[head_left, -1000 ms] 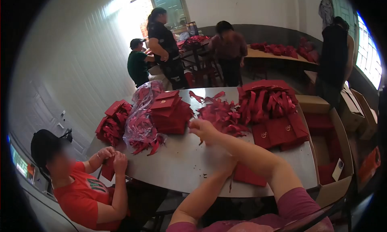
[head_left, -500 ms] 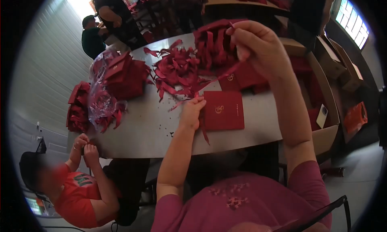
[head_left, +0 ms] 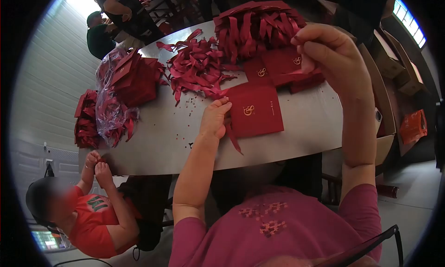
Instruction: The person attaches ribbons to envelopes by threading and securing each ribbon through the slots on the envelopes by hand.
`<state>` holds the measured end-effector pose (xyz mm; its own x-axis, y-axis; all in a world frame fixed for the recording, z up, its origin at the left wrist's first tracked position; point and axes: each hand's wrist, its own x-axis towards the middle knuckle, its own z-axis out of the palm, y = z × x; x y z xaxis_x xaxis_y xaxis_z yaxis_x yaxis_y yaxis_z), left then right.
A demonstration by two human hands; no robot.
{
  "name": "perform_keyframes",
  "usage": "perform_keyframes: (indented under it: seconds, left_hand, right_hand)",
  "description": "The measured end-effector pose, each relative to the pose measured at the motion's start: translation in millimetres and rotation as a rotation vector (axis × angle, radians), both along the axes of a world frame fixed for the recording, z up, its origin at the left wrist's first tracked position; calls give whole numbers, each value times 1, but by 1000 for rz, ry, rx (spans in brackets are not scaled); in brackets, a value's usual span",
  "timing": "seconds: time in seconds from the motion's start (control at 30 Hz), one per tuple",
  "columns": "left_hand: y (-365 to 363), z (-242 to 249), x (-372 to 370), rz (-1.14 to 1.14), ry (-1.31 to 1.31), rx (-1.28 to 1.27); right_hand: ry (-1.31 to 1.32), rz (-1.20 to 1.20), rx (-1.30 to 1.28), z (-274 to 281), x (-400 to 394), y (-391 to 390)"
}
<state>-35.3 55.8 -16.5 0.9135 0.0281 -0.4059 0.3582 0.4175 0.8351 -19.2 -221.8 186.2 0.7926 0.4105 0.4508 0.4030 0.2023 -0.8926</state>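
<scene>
A flat red gift bag (head_left: 257, 110) with a gold logo lies at the near middle of the table, slightly turned. My left hand (head_left: 214, 118) grips its left edge, thumb on top. A strip of ribbon (head_left: 235, 140) hangs down beside that hand. Raised to the right above the table, my right hand (head_left: 336, 58) is closed in a pinch on the end of a red ribbon (head_left: 296, 73). This ribbon stretches leftward, blurred, over other red bags. Beyond my left hand lies a heap of loose red ribbons (head_left: 197, 65).
A stack of ribboned red bags (head_left: 259, 28) stands at the back. More bags (head_left: 134, 81), partly in clear plastic (head_left: 109, 100), fill the left side of the metal table (head_left: 157, 146). A person in a red shirt (head_left: 95, 216) sits at left. Cardboard boxes (head_left: 389, 58) stand at right.
My right hand has moved right, drawing the ribbon along. The bag under my left hand has turned slightly counter-clockwise. The whole view has shifted a little.
</scene>
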Motion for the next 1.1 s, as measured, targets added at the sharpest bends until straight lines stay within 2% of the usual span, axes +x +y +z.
perform_keyframes:
  seconds: [0.13, 0.2, 0.23, 0.3, 0.33, 0.4, 0.43, 0.5, 0.53, 0.6, 0.63, 0.7, 0.9, 1.0, 1.1]
  left_hand:
    - [6, 4, 0, -76, 12, 114]
    - [14, -2, 4, -177, -66, 461]
    - [13, 13, 0, -179, -68, 461]
    - [13, 40, -7, -177, -233, 1422]
    - [13, 37, -5, -177, -233, 1420]
    - [11, 31, 8, 225, -562, 1492]
    - [10, 31, 15, 231, -569, 1493]
    - [10, 29, 29, 202, -812, 1363]
    - [14, 21, 38, 203, -818, 1364]
    - [23, 10, 52, -70, -858, 1330]
    - [25, 8, 57, -74, -859, 1329]
    - [28, 7, 64, -234, -781, 1329]
    - [35, 20, 63, -358, -852, 1222]
    - [33, 19, 59, -390, -746, 1218]
    - [35, 13, 62, -373, -769, 1304]
  right_hand:
    - [-18, 19, 11, 9, -3, -3]
    - [-17, 26, 0, 4, -2, -2]
    - [-15, 33, -8, 1, -2, -1]
    - [-2, 31, -10, -2, -4, 0]
    - [11, 34, -12, -3, -4, 1]
    - [27, 42, -5, -6, -5, 3]
    - [42, 48, 6, -6, -5, 3]
    - [48, 50, 0, -6, -6, 4]
    - [63, 53, -8, -6, -6, 4]
    - [62, 40, 2, -5, -8, 2]
    - [67, 29, 11, -6, -9, 1]
    - [59, 18, 27, -8, -9, -7]
    - [57, -96, 64, -17, -12, -32]
    - [86, -142, 89, -24, -11, -44]
    - [117, -177, 144, -29, -10, -61]
